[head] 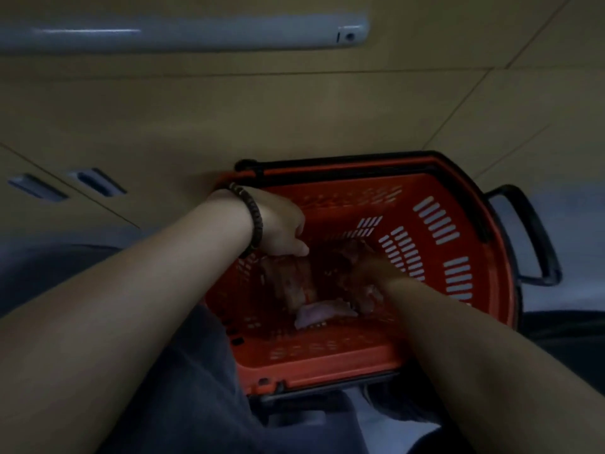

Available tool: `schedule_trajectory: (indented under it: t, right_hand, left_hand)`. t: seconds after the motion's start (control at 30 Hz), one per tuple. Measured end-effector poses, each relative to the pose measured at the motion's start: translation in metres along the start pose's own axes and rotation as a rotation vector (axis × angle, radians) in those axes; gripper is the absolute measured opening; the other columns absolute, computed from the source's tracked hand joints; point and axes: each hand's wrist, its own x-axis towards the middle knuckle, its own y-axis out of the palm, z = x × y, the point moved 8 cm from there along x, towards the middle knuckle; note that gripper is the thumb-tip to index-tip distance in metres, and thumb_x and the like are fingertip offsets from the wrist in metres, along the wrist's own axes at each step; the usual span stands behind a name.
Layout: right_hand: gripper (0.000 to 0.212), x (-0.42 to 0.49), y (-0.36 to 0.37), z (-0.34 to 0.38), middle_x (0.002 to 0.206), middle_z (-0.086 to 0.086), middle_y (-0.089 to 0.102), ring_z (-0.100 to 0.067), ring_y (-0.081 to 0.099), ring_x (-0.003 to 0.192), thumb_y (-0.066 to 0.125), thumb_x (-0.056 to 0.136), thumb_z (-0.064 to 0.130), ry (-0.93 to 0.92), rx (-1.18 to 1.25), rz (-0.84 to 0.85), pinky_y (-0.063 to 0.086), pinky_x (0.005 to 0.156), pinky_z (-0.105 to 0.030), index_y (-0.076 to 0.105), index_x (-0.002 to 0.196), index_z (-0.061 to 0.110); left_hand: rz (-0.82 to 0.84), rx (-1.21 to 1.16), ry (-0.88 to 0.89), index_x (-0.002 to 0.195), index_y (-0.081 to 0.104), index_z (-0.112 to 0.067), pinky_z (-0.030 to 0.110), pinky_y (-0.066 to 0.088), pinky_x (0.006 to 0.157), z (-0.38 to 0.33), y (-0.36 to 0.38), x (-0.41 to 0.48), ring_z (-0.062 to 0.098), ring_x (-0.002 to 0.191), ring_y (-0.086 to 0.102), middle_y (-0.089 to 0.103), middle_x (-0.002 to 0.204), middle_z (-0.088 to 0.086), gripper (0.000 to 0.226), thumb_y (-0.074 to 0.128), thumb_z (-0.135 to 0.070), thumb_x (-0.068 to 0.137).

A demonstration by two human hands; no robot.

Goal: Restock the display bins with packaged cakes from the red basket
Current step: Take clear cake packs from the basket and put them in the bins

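Beige floor tiles (294,119) fill the upper half of the frame, dim and crossed by thin grout lines, and a pale bar (183,32) with a small round fitting at its end runs across the upper left. We are looking straight down now, and the red basket (458,322) sits on the floor at centre right, its slotted walls catching the light and its black handle (530,237) folded out at the right edge of the frame.

Both of our arms reach into it. Our left hand (281,227), with a dark beaded bracelet (253,221) on the wrist, comes in from the left of the frame and is curled down over the packaged cakes (291,283) at the bottom of the basket, thumb touching the top of a brownish pack; whether it has a real hold on it we cannot tell. Our right hand (370,270) comes in from the lower right and is sunk among the packs at the centre of the basket, blurred, so we cannot say if it is wide or closed. One paler, pinkish pack (317,314) lies just below the two hands. Dark trouser legs (196,388) show along the lower left of the frame, beside the basket's near rim.
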Motion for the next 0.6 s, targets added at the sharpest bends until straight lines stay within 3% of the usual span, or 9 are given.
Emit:
schedule_trajectory:
  t: [0.1, 0.17, 0.23, 0.3, 0.37, 0.43, 0.5, 0.53, 0.6]
  right_hand:
    - [0.06, 0.013, 0.043, -0.014, 0.161, -0.012, 0.044, -0.031, 0.046, 0.145, 0.061, 0.1, 0.036, 0.046, 0.035, 0.085, 0.036, 0.121, -0.037, 0.046, 0.155, 0.019]
    - [0.077, 0.029, 0.064, -0.023, 0.168, -0.01, 0.034, -0.031, 0.035, 0.153, 0.041, 0.096, 0.056, 0.029, 0.022, 0.123, 0.024, 0.127, -0.044, 0.036, 0.162, 0.017]
    - [0.077, 0.037, 0.074, -0.036, 0.164, -0.013, 0.04, -0.037, 0.039, 0.15, 0.056, 0.094, 0.05, 0.115, 0.167, 0.169, 0.031, 0.124, -0.051, 0.038, 0.161, 0.016]
    - [0.075, 0.042, 0.076, -0.043, 0.158, -0.015, 0.047, -0.038, 0.048, 0.144, 0.073, 0.093, 0.033, 0.135, 0.156, 0.151, 0.04, 0.119, -0.047, 0.04, 0.159, 0.016]
    - [0.078, 0.047, 0.073, -0.046, 0.164, -0.009, 0.039, -0.035, 0.043, 0.147, 0.065, 0.096, 0.044, 0.134, 0.132, 0.026, 0.039, 0.114, -0.042, 0.03, 0.163, 0.025]
    - [0.079, 0.045, 0.06, -0.032, 0.171, 0.006, 0.02, -0.033, 0.031, 0.152, 0.043, 0.089, 0.063, 0.02, -0.044, -0.062, 0.036, 0.113, -0.041, 0.024, 0.163, 0.04]
    - [0.071, 0.051, 0.055, -0.034, 0.163, 0.017, 0.021, -0.021, 0.03, 0.148, 0.051, 0.093, 0.056, 0.003, -0.027, -0.068, 0.032, 0.105, -0.018, 0.029, 0.159, 0.042]
    - [0.073, 0.051, 0.054, -0.031, 0.164, 0.015, 0.018, -0.017, 0.023, 0.151, 0.054, 0.096, 0.053, -0.021, -0.02, -0.021, 0.03, 0.109, -0.015, 0.025, 0.162, 0.036]
    - [0.088, 0.044, 0.039, -0.025, 0.173, 0.001, 0.006, -0.027, 0.007, 0.161, 0.059, 0.098, 0.054, -0.018, 0.01, 0.059, 0.018, 0.126, -0.036, 0.013, 0.168, 0.026]
  left_hand:
    - [-0.004, -0.018, 0.026, 0.141, 0.058, -0.025, 0.03, 0.044, 0.097, -0.003, -0.001, 0.004, 0.023, 0.129, 0.056, 0.059, 0.143, 0.001, 0.051, 0.047, -0.058, 0.104]
    - [-0.043, -0.021, 0.043, 0.144, 0.055, -0.027, 0.031, 0.044, 0.101, -0.004, -0.005, 0.006, 0.024, 0.132, 0.054, 0.056, 0.146, 0.001, 0.052, 0.047, -0.059, 0.103]
    - [-0.057, -0.029, 0.05, 0.145, 0.054, -0.027, 0.03, 0.042, 0.097, -0.004, -0.006, 0.01, 0.024, 0.132, 0.053, 0.055, 0.146, 0.002, 0.053, 0.048, -0.059, 0.103]
    - [-0.056, -0.029, 0.049, 0.143, 0.055, -0.026, 0.029, 0.04, 0.09, -0.003, -0.007, 0.013, 0.025, 0.13, 0.054, 0.057, 0.143, 0.003, 0.053, 0.048, -0.059, 0.103]
    - [-0.07, -0.036, 0.057, 0.14, 0.057, -0.025, 0.028, 0.039, 0.088, -0.004, -0.01, 0.014, 0.024, 0.127, 0.056, 0.058, 0.14, 0.003, 0.051, 0.048, -0.059, 0.103]
    - [-0.078, -0.037, 0.061, 0.139, 0.059, -0.026, 0.029, 0.041, 0.09, -0.002, -0.012, 0.014, 0.025, 0.127, 0.056, 0.059, 0.14, 0.003, 0.05, 0.049, -0.059, 0.103]
    - [-0.076, -0.029, 0.064, 0.139, 0.059, -0.026, 0.029, 0.044, 0.095, -0.001, -0.012, 0.013, 0.025, 0.127, 0.056, 0.059, 0.14, 0.004, 0.05, 0.049, -0.059, 0.103]
    - [-0.072, -0.02, 0.065, 0.138, 0.06, -0.025, 0.03, 0.046, 0.099, 0.0, -0.012, 0.013, 0.026, 0.128, 0.057, 0.06, 0.14, 0.004, 0.05, 0.049, -0.059, 0.103]
    - [-0.064, -0.004, 0.063, 0.138, 0.06, -0.026, 0.032, 0.047, 0.103, 0.001, -0.014, 0.011, 0.025, 0.128, 0.057, 0.06, 0.14, 0.003, 0.051, 0.048, -0.06, 0.102]
